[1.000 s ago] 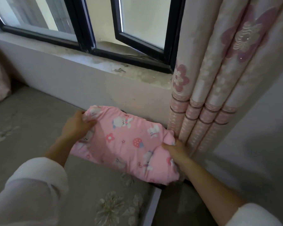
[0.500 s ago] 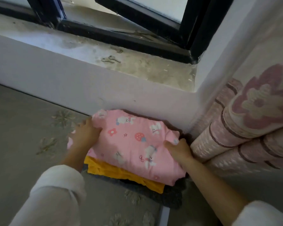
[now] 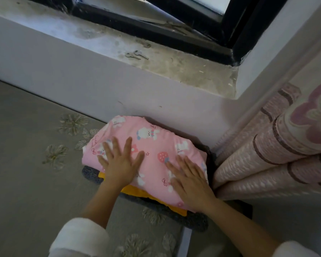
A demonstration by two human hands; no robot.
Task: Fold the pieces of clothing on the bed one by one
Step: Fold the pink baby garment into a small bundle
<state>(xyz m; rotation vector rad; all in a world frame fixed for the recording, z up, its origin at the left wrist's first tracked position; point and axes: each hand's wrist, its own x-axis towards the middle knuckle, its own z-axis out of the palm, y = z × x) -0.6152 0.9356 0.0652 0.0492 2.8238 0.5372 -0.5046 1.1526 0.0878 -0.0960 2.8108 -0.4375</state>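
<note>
The bed [image 3: 26,173] stretched away to the left and near side. In its far right corner, against the wall [image 3: 82,86] under the sill [image 3: 174,71] and just beside the curtain [image 3: 267,154], sat a small pile of folded clothes. The pink piece [image 3: 156,145], printed with rabbits and strawberries, lay on top. A yellow piece [image 3: 135,191] showed its near edge beneath, and a grey piece [image 3: 174,217] at the bottom jutted out nearest me. Both hands lay flat on the pink piece, fingers straight and spread, gripping nothing: the left hand [image 3: 119,164] on its left half, the right hand [image 3: 189,180] on its near right end. It looked to me like the pressing-down of a finished fold. Done well, the palms would push straight down and smooth outward evenly, so the top piece settled square without sliding off toward the bed's right edge.
</note>
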